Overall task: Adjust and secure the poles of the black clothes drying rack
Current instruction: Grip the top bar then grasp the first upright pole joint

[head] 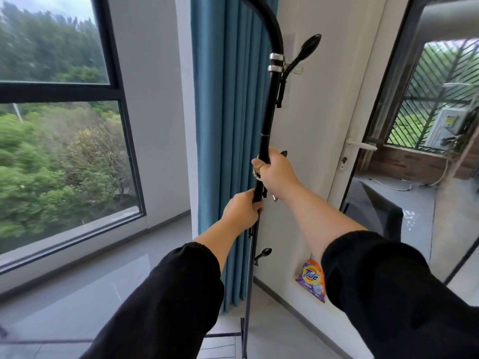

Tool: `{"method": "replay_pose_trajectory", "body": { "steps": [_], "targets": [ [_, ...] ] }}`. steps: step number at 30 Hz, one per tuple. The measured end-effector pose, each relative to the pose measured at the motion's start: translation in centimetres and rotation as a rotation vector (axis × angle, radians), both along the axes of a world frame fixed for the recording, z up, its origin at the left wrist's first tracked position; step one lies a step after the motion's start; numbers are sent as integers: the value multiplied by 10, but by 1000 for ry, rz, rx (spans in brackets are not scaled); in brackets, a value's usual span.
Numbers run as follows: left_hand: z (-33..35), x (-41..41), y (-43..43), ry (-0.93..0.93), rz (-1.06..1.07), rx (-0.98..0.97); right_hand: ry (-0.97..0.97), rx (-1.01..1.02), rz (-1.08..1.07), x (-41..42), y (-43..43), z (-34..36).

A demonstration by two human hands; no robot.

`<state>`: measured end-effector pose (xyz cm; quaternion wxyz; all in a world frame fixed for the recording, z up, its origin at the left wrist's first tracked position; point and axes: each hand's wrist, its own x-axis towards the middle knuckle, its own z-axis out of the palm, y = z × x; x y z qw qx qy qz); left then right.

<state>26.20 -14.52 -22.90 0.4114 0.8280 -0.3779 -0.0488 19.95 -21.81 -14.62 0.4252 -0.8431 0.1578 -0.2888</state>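
Note:
The black clothes drying rack's upright pole (272, 104) rises in front of me and curves off to the upper left. Two silver clamp rings (276, 62) sit near its top, beside a black paddle-shaped hook (305, 49). My right hand (276, 172) is wrapped around the pole at a silver collar, with another hook tip just behind it. My left hand (242, 211) grips the pole directly below. A thinner lower section (250, 278) runs down to the rack's base frame (223, 335), with a small hook (263, 255) on it.
A blue curtain (230, 125) hangs just behind the pole. A big window (62, 125) fills the left. A white door with a handle (360, 145) stands at the right, opening to a balcony. A Tide detergent bag (311, 279) leans on the wall by the floor.

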Motion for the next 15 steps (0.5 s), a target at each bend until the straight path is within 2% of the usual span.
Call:
{"method": "replay_pose_trajectory", "body": {
  "steps": [15],
  "targets": [
    [-6, 80, 66, 17, 42, -33, -3, -75, 47, 86, 60, -9]
  ]
}}
